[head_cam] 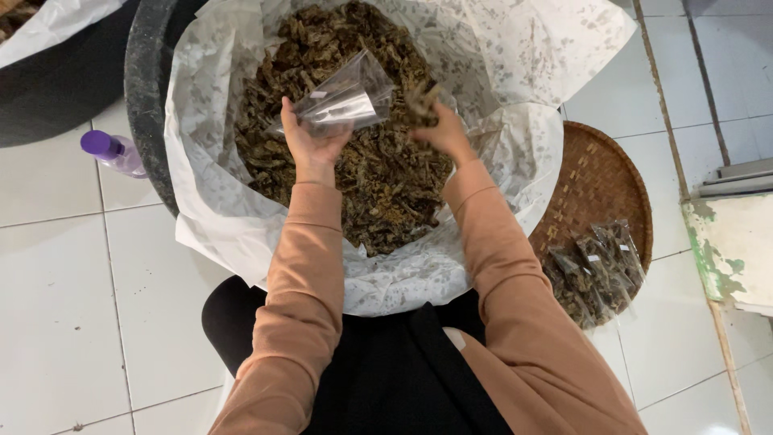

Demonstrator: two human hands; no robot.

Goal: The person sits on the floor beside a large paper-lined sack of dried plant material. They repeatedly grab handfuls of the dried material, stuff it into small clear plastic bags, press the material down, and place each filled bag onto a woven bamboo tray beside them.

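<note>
My left hand point(310, 141) holds a clear, empty plastic bag point(346, 98) over a heap of dark brown dried pieces point(378, 185). My right hand point(439, 129) is closed on a small clump of those dried pieces point(420, 103), right beside the bag's mouth. The heap lies on white paper lining point(515, 48) inside a big black round tub point(149, 89). Both arms wear peach-brown sleeves.
A round woven tray point(600, 177) lies on the white tiled floor to the right, with several filled clear bags point(596, 270) on it. A bottle with a purple cap point(113, 151) lies left of the tub. Another black tub point(56, 80) is at the top left.
</note>
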